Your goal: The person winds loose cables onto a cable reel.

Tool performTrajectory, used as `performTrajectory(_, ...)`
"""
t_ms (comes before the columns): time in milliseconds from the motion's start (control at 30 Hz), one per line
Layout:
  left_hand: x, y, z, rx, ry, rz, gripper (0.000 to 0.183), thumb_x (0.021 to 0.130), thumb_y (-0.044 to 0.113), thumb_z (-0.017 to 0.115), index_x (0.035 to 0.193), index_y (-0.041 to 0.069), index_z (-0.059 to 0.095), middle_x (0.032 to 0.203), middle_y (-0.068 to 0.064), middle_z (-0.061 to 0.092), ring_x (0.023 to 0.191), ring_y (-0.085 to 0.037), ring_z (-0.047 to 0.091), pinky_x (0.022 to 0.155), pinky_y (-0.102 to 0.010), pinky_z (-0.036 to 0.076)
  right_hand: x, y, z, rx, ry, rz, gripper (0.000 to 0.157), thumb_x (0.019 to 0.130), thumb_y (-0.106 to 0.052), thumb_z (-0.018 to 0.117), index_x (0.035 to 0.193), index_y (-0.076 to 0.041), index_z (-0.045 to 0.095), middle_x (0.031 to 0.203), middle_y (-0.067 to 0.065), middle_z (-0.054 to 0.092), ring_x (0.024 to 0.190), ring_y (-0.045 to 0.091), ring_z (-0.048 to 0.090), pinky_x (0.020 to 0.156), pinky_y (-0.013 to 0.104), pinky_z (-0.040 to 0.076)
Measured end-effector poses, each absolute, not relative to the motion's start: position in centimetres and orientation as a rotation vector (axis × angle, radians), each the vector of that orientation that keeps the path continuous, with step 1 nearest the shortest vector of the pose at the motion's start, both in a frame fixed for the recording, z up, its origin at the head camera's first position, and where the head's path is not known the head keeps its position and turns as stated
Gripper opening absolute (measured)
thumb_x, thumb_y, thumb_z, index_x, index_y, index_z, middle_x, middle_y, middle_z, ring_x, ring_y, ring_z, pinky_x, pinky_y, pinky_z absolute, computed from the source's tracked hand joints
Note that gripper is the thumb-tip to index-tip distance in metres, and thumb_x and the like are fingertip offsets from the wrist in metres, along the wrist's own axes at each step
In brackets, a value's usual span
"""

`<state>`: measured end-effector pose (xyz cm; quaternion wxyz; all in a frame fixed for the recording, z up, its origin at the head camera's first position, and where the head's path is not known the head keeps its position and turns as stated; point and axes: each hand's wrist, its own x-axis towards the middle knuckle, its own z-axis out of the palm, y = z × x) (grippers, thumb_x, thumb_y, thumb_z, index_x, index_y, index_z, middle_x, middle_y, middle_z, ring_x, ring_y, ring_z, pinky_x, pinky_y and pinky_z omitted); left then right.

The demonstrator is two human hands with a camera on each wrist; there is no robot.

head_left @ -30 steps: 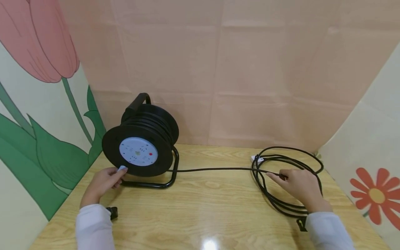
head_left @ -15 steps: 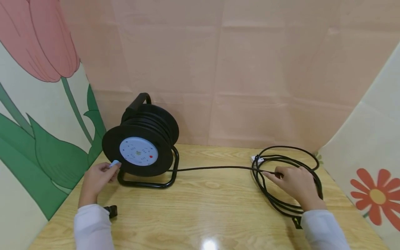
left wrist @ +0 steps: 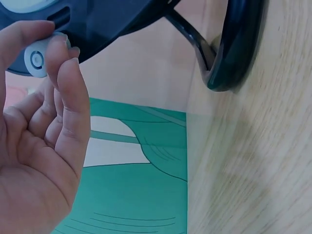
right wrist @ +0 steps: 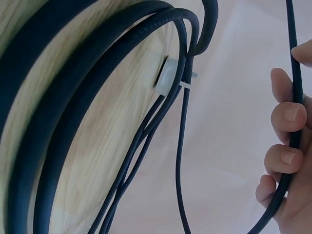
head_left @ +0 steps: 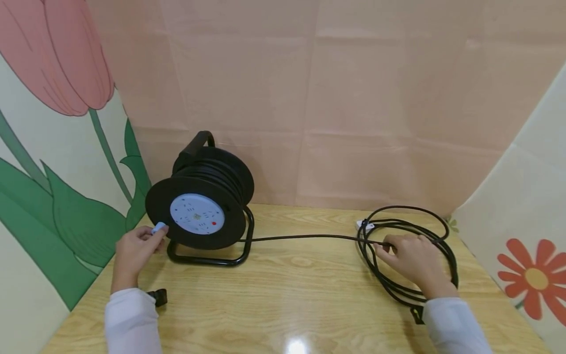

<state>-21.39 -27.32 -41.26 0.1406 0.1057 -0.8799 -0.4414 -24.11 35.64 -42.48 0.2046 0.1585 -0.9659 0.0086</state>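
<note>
left hand (head_left: 134, 250): thumb and fingertips pinching the pale blue cylindrical knob (head_left: 158, 227), at the lower left rim of the reel's front disc. other fingers bent in toward the palm, palm facing the left wrist cam. wrist nearly straight, forearm in a white sleeve (head_left: 132, 319) coming in from the table's near edge.

right hand (head_left: 413, 260): fingers curled round the thin black rubber cable (head_left: 305, 237), back of the hand up in the head view, thumb side toward the reel. forearm angles in from the near right corner. in the right wrist view the cable runs through the bent fingers.

black plastic cable reel (head_left: 234, 216) stands on its bent black tube stand (head_left: 221, 262) near the far left corner of the light wood table (head_left: 283, 295). front carries a round pale blue socket panel (head_left: 197, 214) with a red dot (head_left: 214, 223). cable wound on the drum, one run leaving low on its right side, near straight across to the right hand.

loose black cable coil (right wrist: 22, 63) lies near the far right corner, under and around the right hand. small white tag (head_left: 364, 225) at its left side.
</note>
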Motion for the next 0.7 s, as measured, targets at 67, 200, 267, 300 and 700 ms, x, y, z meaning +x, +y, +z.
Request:
performTrajectory(67,-21.4,-27.3,-41.2,0.325,-2.521,-1.292,0.054,0.091,0.055,0.067,0.098,0.003,0.073,0.08,-0.002,0.073,0.072,-0.011,0.064,0.066,-0.024,0.045,-24.1,35.5,-42.5,0.425,-2.699,0.034,0.03,0.093,-0.054,0.064,0.074,-0.031,0.058,0.057,-0.011,0.043,0.051,0.014,0.039,0.052,0.035,0.031)
performTrajectory(200,-21.3,-27.2,-40.9,0.357,-2.459,-1.335,0.053,0.09,0.055,0.069,0.1,0.002,0.072,0.078,0.001,0.073,0.07,-0.008,0.066,0.065,-0.022,0.045,-24.2,35.3,-42.6,0.437,-2.646,0.032,0.036,0.092,-0.06,0.063,0.072,-0.03,0.058,0.054,-0.013,0.042,0.048,0.011,0.038,0.051,0.035,0.03)
performTrajectory(267,-21.2,-27.2,-40.7,0.377,-2.415,-1.368,0.053,0.089,0.054,0.07,0.101,0.002,0.071,0.077,0.004,0.072,0.069,-0.007,0.067,0.065,-0.021,0.045,-24.2,35.3,-42.6,0.462,-2.581,0.014,0.039,0.089,-0.06,0.067,0.068,-0.029,0.056,0.051,-0.015,0.038,0.045,0.008,0.034,0.051,0.034,0.028)
performTrajectory(300,-21.2,-27.2,-40.5,0.384,-2.397,-1.382,0.053,0.089,0.054,0.071,0.102,0.002,0.07,0.077,0.005,0.072,0.069,-0.008,0.068,0.065,-0.02,0.045,-24.3,35.3,-42.7,0.475,-2.545,0.004,0.039,0.087,-0.058,0.07,0.067,-0.028,0.056,0.05,-0.015,0.036,0.044,0.007,0.032,0.051,0.034,0.027)
performTrajectory(700,-20.8,-27.1,-39.7,0.393,-2.358,-1.359,0.055,0.09,0.058,0.067,0.103,0.004,0.07,0.077,0.01,0.072,0.069,0.0,0.065,0.066,-0.023,0.043,-24.3,34.8,-42.5,0.437,-2.616,0.043,0.027,0.091,-0.05,0.067,0.075,-0.03,0.058,0.054,-0.012,0.04,0.048,0.012,0.036,0.047,0.035,0.03)
